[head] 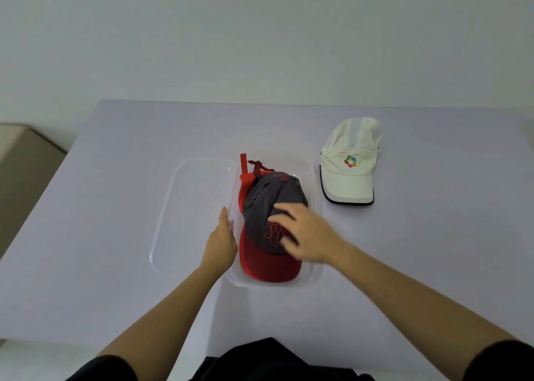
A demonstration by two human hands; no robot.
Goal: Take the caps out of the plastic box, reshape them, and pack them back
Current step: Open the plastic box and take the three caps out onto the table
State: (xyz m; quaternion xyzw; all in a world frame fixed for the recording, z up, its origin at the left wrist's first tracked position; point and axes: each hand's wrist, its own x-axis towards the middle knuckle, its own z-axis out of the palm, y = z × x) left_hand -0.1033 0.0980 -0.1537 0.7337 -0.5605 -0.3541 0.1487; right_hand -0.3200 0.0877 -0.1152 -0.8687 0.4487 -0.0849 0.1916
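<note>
**Q:** Where are the caps?

**A:** A grey-and-red cap sits in the clear plastic box. A white cap lies on the table to its right.

**Q:** And the hands?

**A:** The left hand, fingers straight, rests against the box's left wall. The right hand spreads over the grey crown; blur hides whether it grips.

**Q:** How will it handle?

**A:** Likely light and soft, crumpling easily. The stiffer red brim looks the surer hold.
</note>
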